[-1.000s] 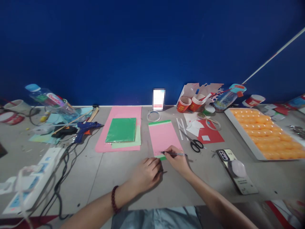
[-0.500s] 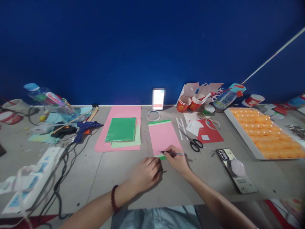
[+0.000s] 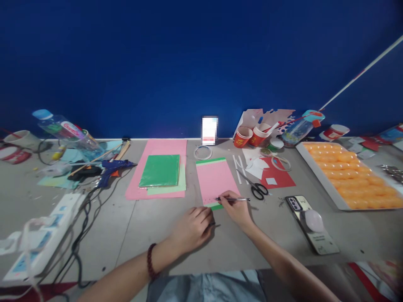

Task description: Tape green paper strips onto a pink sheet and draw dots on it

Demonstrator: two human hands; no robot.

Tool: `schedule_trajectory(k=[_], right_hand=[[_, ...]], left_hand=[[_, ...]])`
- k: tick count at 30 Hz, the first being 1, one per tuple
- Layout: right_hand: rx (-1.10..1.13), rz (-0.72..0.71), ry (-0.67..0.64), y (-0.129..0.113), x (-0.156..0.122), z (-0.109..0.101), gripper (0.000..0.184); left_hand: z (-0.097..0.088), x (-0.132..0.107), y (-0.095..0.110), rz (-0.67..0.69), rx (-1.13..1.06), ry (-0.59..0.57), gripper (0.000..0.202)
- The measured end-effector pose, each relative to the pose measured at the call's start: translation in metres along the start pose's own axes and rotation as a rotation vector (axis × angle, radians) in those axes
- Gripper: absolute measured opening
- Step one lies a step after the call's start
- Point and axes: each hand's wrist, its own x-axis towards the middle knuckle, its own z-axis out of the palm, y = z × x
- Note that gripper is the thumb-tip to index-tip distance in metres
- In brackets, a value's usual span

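Just below the frame's centre, the right hand point(image 3: 236, 210) pinches a pen point(image 3: 233, 199), its tip on the near end of a pink sheet point(image 3: 215, 180) that lies over a green one. The left hand point(image 3: 192, 228) rests loosely curled on the table point(image 3: 163, 226) just left of the sheet's near edge, holding nothing. Scissors point(image 3: 256, 187) lie just right of the sheet, a phone point(image 3: 310, 224) further right, and a tray of orange balls point(image 3: 355, 178) at the right edge.

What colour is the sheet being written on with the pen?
Pink sheet, with a green strip at its edges; the head view shows it best.
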Motion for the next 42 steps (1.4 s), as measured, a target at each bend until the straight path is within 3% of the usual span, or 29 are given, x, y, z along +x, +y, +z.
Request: schedule_trajectory(k=[19,28,42], right_hand=[[-0.035,0.012,-0.017,0.0035,-0.0002,-0.0014,0.017],[0.011,0.047,0.089,0.0036,0.0032,-0.0057,0.017],[0.035,0.039,0.038,0.0026,0.0038,-0.0062,0.015]], left_hand=[[-0.0009,0.0016,0.0009,0.016,0.048,-0.003,0.023],[0.0011,0.0008,-0.0004,0.013,0.043,-0.017,0.022],[0.0019,-0.0013,-0.0018,0.015,0.047,-0.045,0.023]])
